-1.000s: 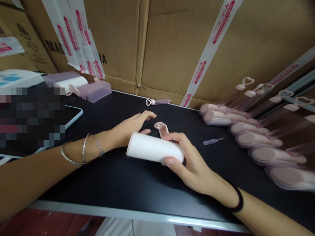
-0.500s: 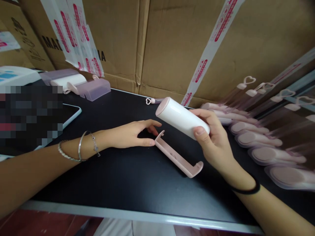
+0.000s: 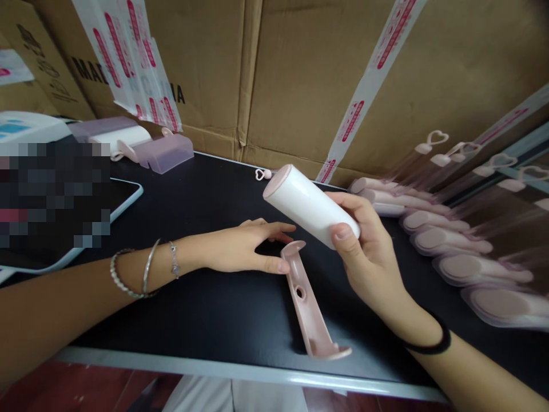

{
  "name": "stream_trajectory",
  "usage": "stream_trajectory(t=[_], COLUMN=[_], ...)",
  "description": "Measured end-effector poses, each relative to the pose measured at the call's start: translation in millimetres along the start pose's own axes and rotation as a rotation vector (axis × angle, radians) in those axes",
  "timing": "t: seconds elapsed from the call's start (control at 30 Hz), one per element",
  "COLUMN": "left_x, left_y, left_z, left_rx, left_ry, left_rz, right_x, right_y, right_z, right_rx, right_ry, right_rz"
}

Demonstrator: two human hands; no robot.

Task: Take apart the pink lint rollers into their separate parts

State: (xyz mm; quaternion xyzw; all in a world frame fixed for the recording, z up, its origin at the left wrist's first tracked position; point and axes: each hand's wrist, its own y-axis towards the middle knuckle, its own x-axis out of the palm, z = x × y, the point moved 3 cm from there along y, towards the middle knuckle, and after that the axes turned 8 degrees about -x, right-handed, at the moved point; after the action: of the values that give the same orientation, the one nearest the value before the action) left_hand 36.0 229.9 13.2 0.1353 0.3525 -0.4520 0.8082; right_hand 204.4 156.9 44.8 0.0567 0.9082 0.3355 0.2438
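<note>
Left hand (image 3: pixel 240 247): level, thumb and fingers parted at the far end of a pink plastic trough-shaped holder (image 3: pixel 314 319)
Right hand (image 3: pixel 372 257): raised, clamped on a tilted glossy white cylinder (image 3: pixel 306 203)
Holder: on the black tabletop (image 3: pixel 201 320)

Holder (image 3: pixel 313 313) on tbl (image 3: pixel 206 320) btwn L hand (image 3: pixel 240 249) & R hand (image 3: pixel 373 252), far end at L hand; cyl. (image 3: pixel 311 206) in R hand, above tbl. Tablet (image 3: pixel 122 207) to L, row of rollers (image 3: pixel 461 268) to R, carton (image 3: pixel 300 86) behind.

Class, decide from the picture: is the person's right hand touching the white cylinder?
Touching. The head view shows the right hand gripping the white cylinder, thumb against its side.
</note>
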Motion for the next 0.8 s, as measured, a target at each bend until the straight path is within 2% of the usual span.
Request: stream_trajectory(t=[0.17,0.23,0.3,0.4,0.5,0.57,0.67,0.8], left_x=[6.2,7.7,7.6,2.9,-4.7,-8.9,-14.0,-20.7], left_y=[4,5,5,6,6,5,3,-1], left_z=[10,11,9,-1,-14,-18,-17,-14], left_rx=[0.014,0.060,0.088,0.011,-0.143,-0.201,-0.252,-0.240], left_ry=[0.079,0.122,0.180,0.210,0.083,0.004,0.015,0.089], left_rz=[0.013,-0.014,0.013,0.198,0.420,0.504,0.511,0.400], right_x=[8,8,3,-8,-12,-9,1,4], right_y=[-4,-5,-3,1,4,3,0,3], right_z=[0,-2,-5,-9,-7,-2,13,31], right_rx=[0.020,0.016,0.002,-0.054,-0.099,-0.102,-0.098,-0.121], right_ry=[0.030,0.023,-0.007,-0.151,-0.285,-0.296,-0.296,-0.345], right_rz=[-0.039,-0.035,-0.011,0.002,-0.057,-0.112,-0.205,-0.279])
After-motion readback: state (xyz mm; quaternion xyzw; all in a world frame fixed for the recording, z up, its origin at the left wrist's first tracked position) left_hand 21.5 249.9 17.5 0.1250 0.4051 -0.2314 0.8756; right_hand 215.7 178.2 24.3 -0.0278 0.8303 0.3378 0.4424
